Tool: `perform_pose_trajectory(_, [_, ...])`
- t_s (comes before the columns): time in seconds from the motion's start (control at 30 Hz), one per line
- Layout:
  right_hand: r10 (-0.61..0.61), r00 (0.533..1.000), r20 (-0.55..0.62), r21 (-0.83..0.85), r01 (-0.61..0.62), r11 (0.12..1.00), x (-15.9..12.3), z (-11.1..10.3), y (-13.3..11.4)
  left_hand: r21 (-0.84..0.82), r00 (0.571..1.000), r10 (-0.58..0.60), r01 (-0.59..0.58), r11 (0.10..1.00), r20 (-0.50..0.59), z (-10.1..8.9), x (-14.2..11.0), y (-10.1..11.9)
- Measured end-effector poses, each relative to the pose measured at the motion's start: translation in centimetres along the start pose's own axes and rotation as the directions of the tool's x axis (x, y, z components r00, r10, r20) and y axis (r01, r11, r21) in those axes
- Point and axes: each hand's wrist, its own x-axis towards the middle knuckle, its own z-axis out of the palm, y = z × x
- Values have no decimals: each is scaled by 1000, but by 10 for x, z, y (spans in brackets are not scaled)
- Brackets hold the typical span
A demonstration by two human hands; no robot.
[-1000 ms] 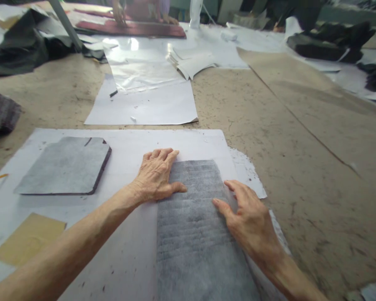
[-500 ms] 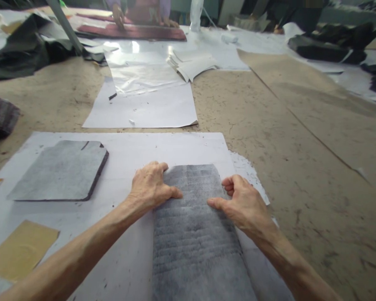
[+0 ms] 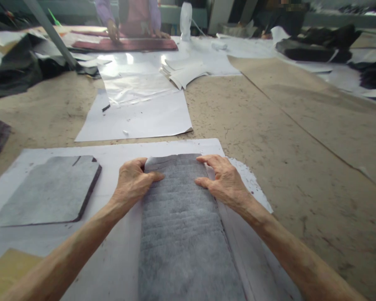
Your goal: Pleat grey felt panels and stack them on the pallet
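Head view: the gray fabric panel (image 3: 178,217) runs from the lower center of the frame up to the middle, lying on a white paper sheet (image 3: 109,251) that covers part of the bench (image 3: 269,117).
Panel, just changed: its far end now shows closer to the sheet's far edge than half a second ago; whether it slid or rose, I cannot tell.
What that means: the far end is now framed from both sides, so the handling seems to be about that end's position.
Left hand (image 3: 133,177): drawn from the far corner to the left edge, thumb laid on the top face, fingers bent down and partly hidden; how firmly it pinches is unclear.
Right hand (image 3: 224,177): uncurled since the previous view, index finger reaching the far right corner, thumb on the face near the right edge; a grip cannot be confirmed.
Forearms: the left forearm (image 3: 81,234) rises from the lower left, the right forearm (image 3: 294,246) from the lower right, converging mid-frame.
Gray stack (image 3: 50,188): lies apart at the left of the frame.
Yellowish card (image 3: 11,271): lower left corner, partly behind the left forearm.
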Motion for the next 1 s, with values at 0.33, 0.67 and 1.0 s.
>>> perform_pose_trajectory(0.33, [192,960,203,-113,-172,979,37,-3,-8,400,941,337,-321,858,33,-1,21,-3])
perform_pose_trajectory(0.67, [489,870,62,-160,-475,865,0,0,-20,444,984,136,-174,879,116,-15,31,-4])
perform_pose_trajectory(1.0, [568,823,-10,-116,-565,817,-6,9,-24,351,992,95,-119,929,84,-12,28,-8])
